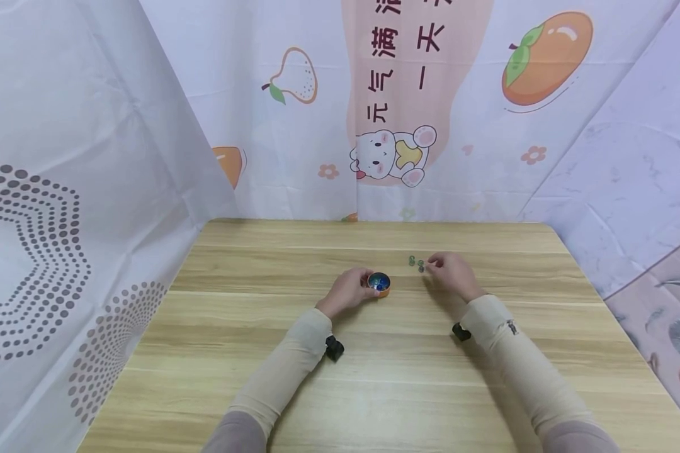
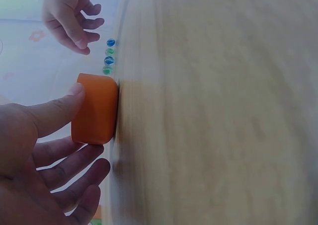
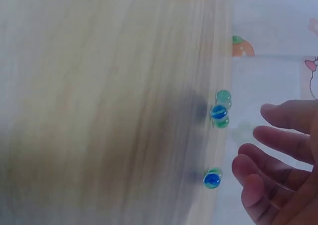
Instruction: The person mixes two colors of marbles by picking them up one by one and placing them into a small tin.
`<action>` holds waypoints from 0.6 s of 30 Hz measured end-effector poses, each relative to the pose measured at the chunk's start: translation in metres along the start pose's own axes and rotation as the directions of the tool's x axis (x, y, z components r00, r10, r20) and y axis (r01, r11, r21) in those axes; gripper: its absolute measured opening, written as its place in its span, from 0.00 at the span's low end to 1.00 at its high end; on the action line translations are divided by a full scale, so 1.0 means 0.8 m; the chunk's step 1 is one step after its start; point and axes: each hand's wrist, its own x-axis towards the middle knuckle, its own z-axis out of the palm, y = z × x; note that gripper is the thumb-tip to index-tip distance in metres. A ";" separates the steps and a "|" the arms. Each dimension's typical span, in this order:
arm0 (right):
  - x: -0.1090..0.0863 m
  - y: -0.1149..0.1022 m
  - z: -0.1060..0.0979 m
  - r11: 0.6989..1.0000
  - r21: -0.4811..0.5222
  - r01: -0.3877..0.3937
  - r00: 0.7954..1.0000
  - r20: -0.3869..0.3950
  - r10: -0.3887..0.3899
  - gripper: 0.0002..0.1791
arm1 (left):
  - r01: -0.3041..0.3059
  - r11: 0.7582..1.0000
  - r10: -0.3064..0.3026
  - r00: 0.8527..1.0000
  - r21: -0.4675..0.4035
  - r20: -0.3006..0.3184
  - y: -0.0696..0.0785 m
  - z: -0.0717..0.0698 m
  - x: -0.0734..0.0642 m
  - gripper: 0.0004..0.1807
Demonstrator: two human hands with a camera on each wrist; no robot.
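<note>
My left hand grips a small round orange bowl by its side, thumb on one side and fingers on the other. Blue marbles show inside it in the head view. To the right, several glass marbles lie loose on the table, some green and some blue. My right hand hovers just right of them, its fingers bent loosely and holding nothing. In the right wrist view a blue marble sits among green ones, while another blue marble lies apart, closer to my fingers.
The wood-grain table extends on all sides of the bowl and marbles. A printed curtain hangs along its far edge, with more sheets at left and right. Each wrist wears a small black device.
</note>
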 end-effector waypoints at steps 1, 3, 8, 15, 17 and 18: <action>0.000 0.001 0.000 1.000 0.001 -0.006 1.000 -0.007 0.006 0.17 | -0.002 1.000 0.002 1.000 -0.002 0.000 0.000 0.000 0.000 0.27; 0.000 0.003 -0.002 1.000 0.004 -0.020 1.000 -0.008 0.020 0.17 | 0.000 1.000 0.000 1.000 0.000 0.000 0.000 0.000 0.000 0.27; 0.004 0.010 -0.008 0.999 0.017 -0.051 0.999 0.002 0.051 0.18 | 0.012 1.000 -0.012 1.000 0.005 0.002 0.001 -0.001 0.001 0.28; 0.009 0.023 -0.020 0.994 0.016 -0.105 0.994 0.012 0.105 0.18 | 0.015 1.000 -0.015 1.000 0.007 0.011 0.002 0.000 0.001 0.28; 0.011 0.026 -0.023 0.994 0.005 -0.110 0.994 0.015 0.110 0.18 | 0.014 1.000 -0.015 1.000 0.008 0.008 0.002 0.000 0.001 0.27; 0.012 0.028 -0.024 0.994 -0.001 -0.114 0.993 0.019 0.114 0.18 | 0.014 1.000 -0.014 1.000 0.007 0.008 0.002 0.000 0.001 0.27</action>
